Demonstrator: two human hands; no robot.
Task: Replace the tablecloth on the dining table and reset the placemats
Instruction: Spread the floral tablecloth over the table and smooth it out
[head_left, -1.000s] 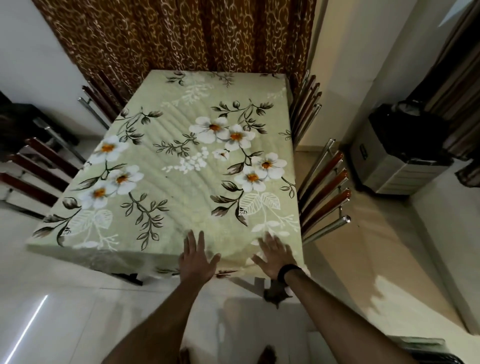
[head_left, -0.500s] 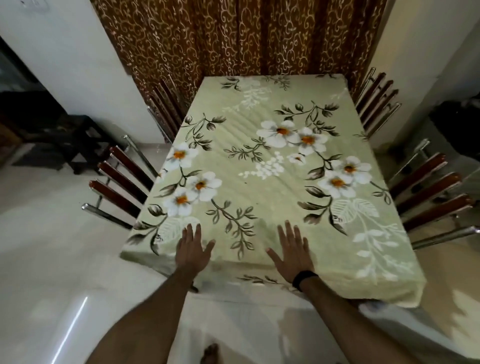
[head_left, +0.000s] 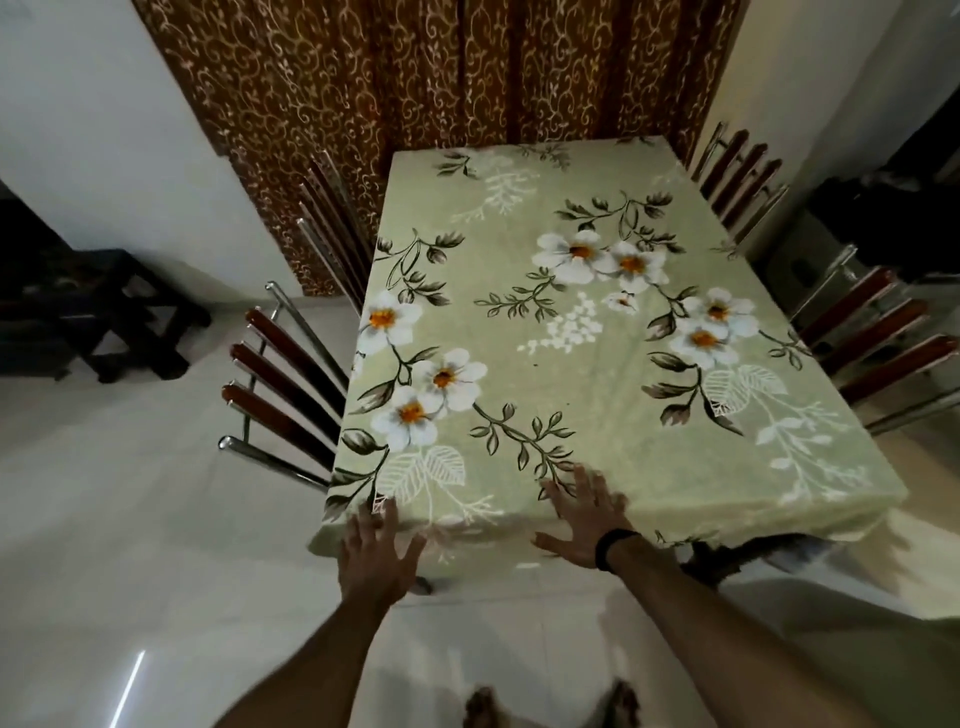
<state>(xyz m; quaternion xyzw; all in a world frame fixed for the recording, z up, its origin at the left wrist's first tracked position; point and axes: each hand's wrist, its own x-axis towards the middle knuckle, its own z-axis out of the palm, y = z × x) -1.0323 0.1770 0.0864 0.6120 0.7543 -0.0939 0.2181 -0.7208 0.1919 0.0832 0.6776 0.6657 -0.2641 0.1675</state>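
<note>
Presently the left hand (head_left: 375, 548) lies flat, fingers spread, on the tablecloth (head_left: 587, 374) at seven o'clock; the right hand (head_left: 584, 517), equally splayed and holding nothing, presses at six. Uneven pushing could likely drag the cloth askew. Chairs (head_left: 283, 384) crowd nine and three o'clock; curtain (head_left: 441, 73) at twelve.

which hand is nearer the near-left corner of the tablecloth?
Left. The left hand rests at the near edge just inside that corner of the tablecloth; the right hand lies flat near mid-edge, further right.
</note>
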